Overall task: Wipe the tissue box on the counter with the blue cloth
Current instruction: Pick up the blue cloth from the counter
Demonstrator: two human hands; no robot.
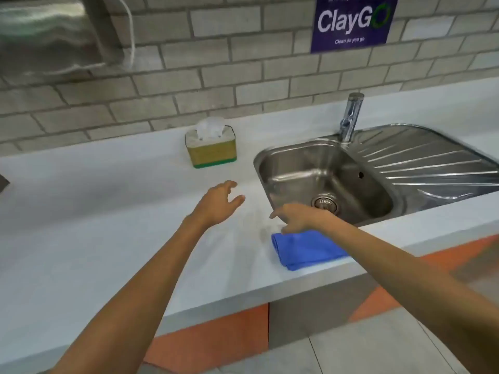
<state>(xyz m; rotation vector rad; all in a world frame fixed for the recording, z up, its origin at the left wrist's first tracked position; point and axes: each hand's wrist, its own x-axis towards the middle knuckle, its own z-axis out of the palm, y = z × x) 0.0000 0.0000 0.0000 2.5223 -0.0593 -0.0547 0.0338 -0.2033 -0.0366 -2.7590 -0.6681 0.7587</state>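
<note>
A yellow tissue box with a green base and a white tissue sticking out stands upright on the pale counter, near the brick wall. A folded blue cloth lies near the counter's front edge, in front of the sink. My left hand hovers over the counter between box and cloth, fingers spread, holding nothing. My right hand hangs just beyond the cloth's far edge, fingers pointing left and down, at or just above the cloth. Whether it touches the cloth is unclear.
A steel sink with a drainboard sits right of the box, with a chrome tap behind it. A steel dispenser hangs on the wall at upper left. A purple sign is on the bricks.
</note>
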